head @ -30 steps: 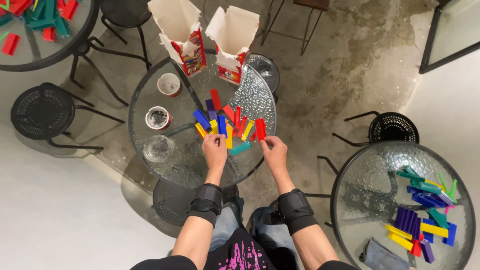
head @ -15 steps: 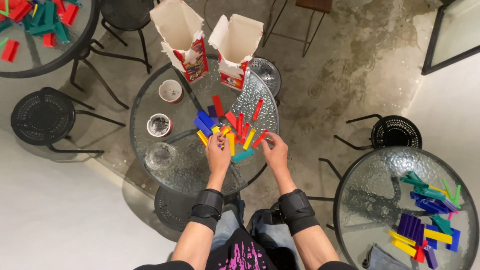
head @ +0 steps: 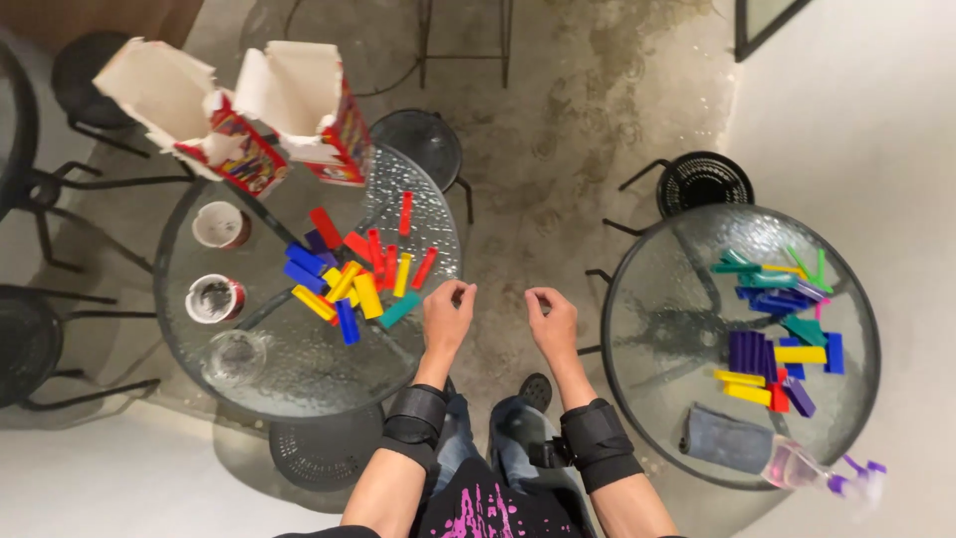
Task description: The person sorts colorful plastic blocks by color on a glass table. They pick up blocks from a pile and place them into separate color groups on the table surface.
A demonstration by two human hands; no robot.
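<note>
Nearest the camera, two forearms with black wrist braces extend over the person's knees. Left hand (head: 448, 317) hovers at the near right edge of the round glass table (head: 299, 379), fingers loosely curled, thumb and forefinger nearly meeting, gripping nothing that can be seen. Right hand (head: 551, 319) hangs over the floor between the tables, likewise loosely curled and empty. Just left of and beyond the left hand lies the heap of coloured blocks (head: 354, 274); a teal block (head: 399, 310) lies closest, near the fingers but apart from them. Farther left stand two small cups (head: 216, 261) and a clear glass (head: 233, 355). Farthest, two torn cartons (head: 249, 120) stand at the table's back. Second glass table (head: 657, 299), right, bears more blocks.
</note>
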